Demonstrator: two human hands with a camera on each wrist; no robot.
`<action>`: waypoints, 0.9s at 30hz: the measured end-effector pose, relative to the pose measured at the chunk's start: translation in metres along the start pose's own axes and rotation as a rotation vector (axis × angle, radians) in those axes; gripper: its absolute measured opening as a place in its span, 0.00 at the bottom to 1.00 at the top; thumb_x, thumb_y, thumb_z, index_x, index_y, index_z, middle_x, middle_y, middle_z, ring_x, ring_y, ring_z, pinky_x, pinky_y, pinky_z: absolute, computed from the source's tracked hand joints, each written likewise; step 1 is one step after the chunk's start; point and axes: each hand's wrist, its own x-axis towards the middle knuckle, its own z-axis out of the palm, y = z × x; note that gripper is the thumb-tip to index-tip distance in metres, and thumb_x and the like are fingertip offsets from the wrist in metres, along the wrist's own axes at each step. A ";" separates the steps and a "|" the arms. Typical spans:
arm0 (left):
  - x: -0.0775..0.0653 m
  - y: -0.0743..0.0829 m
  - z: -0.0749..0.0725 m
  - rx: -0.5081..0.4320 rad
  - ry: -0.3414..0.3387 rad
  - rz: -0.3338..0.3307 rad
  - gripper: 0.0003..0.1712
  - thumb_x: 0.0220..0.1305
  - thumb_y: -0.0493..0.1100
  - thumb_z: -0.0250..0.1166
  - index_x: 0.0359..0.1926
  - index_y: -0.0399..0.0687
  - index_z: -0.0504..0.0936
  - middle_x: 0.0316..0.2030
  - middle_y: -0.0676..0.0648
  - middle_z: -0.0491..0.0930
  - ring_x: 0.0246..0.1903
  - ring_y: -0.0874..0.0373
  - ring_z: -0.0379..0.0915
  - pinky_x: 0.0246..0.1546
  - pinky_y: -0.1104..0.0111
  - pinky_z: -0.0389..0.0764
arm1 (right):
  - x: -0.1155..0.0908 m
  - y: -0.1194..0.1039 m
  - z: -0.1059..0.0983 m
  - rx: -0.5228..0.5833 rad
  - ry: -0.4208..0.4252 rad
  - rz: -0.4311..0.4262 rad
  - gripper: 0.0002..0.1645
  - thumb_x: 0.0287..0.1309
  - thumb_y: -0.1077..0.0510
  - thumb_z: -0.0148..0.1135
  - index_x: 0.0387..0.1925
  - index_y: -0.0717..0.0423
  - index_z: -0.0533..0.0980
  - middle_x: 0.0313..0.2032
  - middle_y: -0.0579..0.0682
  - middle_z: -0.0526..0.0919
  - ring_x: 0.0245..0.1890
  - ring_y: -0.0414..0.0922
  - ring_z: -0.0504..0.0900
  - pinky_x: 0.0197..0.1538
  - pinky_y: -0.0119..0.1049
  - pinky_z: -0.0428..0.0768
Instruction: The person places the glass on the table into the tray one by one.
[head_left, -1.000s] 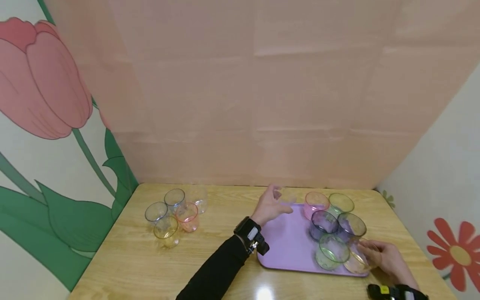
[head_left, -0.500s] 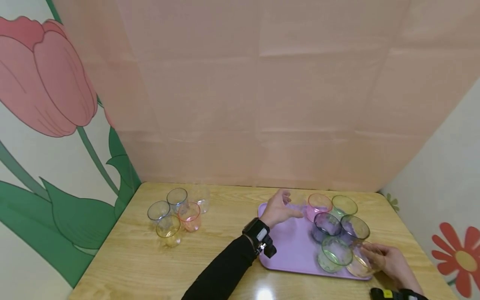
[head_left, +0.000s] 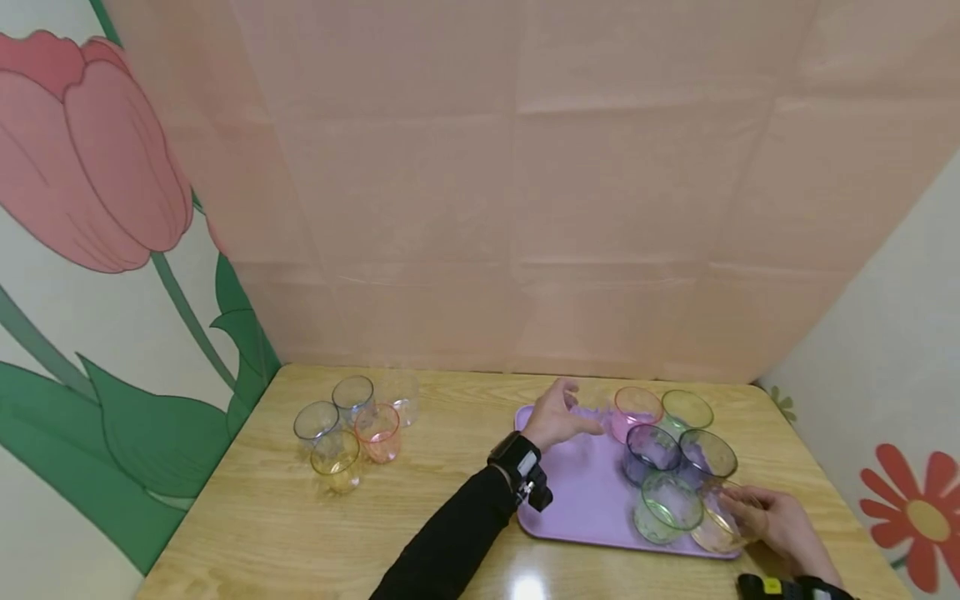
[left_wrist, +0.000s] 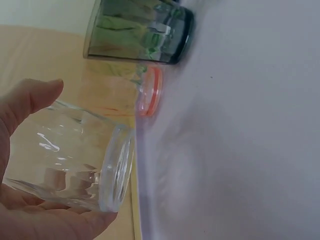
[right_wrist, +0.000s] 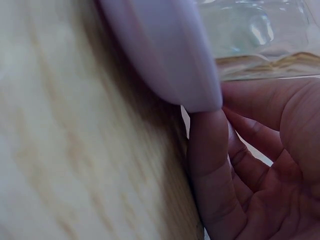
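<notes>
My left hand (head_left: 557,419) holds a clear glass (left_wrist: 70,155) at the far left part of the lilac tray (head_left: 577,492). Thumb and fingers go round its sides, and its base is close to the tray's rim. In the right wrist view my right hand (right_wrist: 255,150) pinches the tray's edge (right_wrist: 175,55), one finger beneath it and the thumb above. That hand (head_left: 776,521) lies at the near right corner, right beside an amber glass (head_left: 716,533). Beside that glass are a green glass (head_left: 663,517), a blue one (head_left: 648,458) and a dark purple one (head_left: 705,458).
A pink-rimmed glass (head_left: 633,417) and a yellow-green-rimmed glass (head_left: 688,410) stand at the tray's far side. Several tinted glasses cluster on the wooden table's left, among them an orange-rimmed one (head_left: 378,437) and an amber one (head_left: 337,467). A covered wall (head_left: 510,208) rises behind.
My left hand has moved slightly right and lower over the tray with the clear glass. My right hand has stayed at the tray's near right corner.
</notes>
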 end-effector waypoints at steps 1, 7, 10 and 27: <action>0.000 0.000 0.000 0.008 -0.003 -0.008 0.41 0.37 0.43 0.83 0.56 0.56 0.74 0.47 0.46 0.80 0.40 0.58 0.75 0.38 0.67 0.76 | 0.000 0.000 0.000 -0.010 0.004 0.001 0.42 0.54 0.30 0.64 0.51 0.62 0.81 0.52 0.62 0.83 0.46 0.47 0.78 0.39 0.32 0.75; 0.001 0.000 0.000 0.095 0.005 0.002 0.43 0.37 0.45 0.83 0.57 0.55 0.74 0.49 0.43 0.79 0.43 0.57 0.74 0.39 0.68 0.75 | 0.000 -0.001 0.001 -0.018 0.015 -0.006 0.40 0.55 0.31 0.64 0.50 0.63 0.81 0.50 0.61 0.83 0.43 0.46 0.76 0.40 0.34 0.73; 0.002 0.000 0.001 0.137 0.021 0.013 0.44 0.37 0.46 0.83 0.59 0.53 0.74 0.49 0.45 0.79 0.44 0.58 0.74 0.40 0.68 0.75 | 0.000 -0.002 0.000 -0.009 0.012 -0.007 0.40 0.55 0.31 0.64 0.50 0.63 0.81 0.49 0.60 0.84 0.43 0.46 0.76 0.39 0.32 0.71; 0.010 -0.003 0.002 0.247 0.022 0.004 0.47 0.38 0.48 0.84 0.62 0.53 0.72 0.52 0.44 0.80 0.48 0.56 0.76 0.45 0.67 0.77 | -0.003 -0.004 0.001 0.025 -0.002 -0.003 0.41 0.55 0.31 0.65 0.51 0.64 0.81 0.47 0.57 0.85 0.40 0.42 0.76 0.37 0.31 0.74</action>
